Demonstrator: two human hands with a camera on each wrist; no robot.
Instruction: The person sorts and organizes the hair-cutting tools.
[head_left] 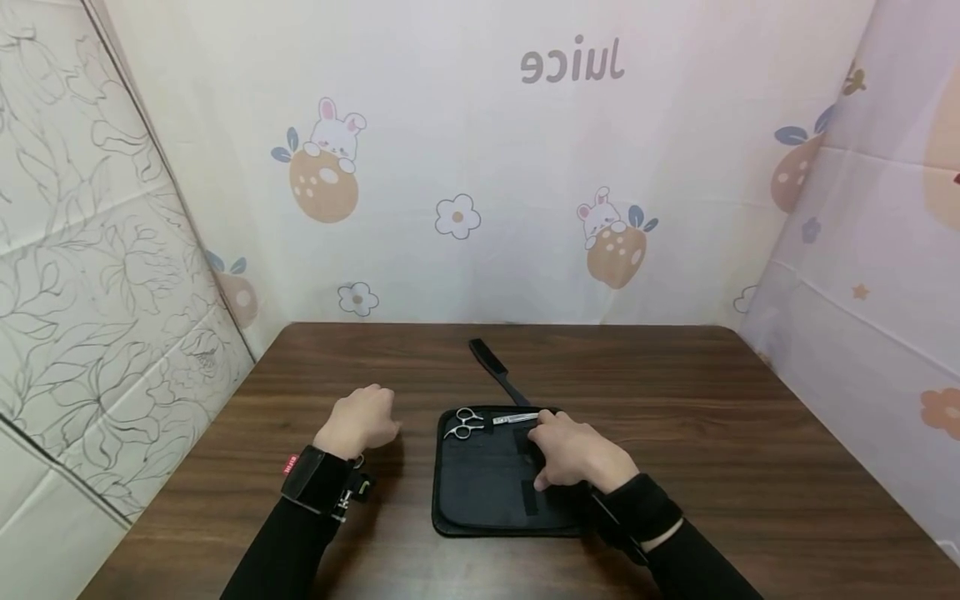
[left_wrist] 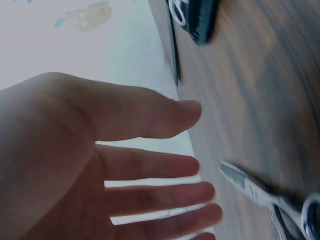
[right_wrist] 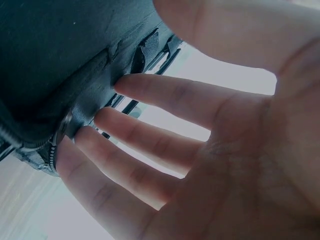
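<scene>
A black zip case [head_left: 480, 487] lies flat on the table. In its top strip is a pair of silver scissors [head_left: 463, 428] with ring handles at the left, the blades [head_left: 513, 418] running right to my right hand [head_left: 576, 454]. This hand is over the case's right part, its fingers extended; in the right wrist view the fingertips touch the case beside the zip [right_wrist: 53, 155]. My left hand [head_left: 358, 421] hovers over the wood left of the case, holding nothing, its fingers straight. Another pair of scissors [left_wrist: 255, 190] lies on the wood in the left wrist view; the head view mostly hides it.
A black comb [head_left: 491, 362] lies behind the case, its handle end reaching the case's back edge. The wooden table [head_left: 712, 400] extends to both sides. Printed curtains [head_left: 457, 125] hang behind it and at the sides.
</scene>
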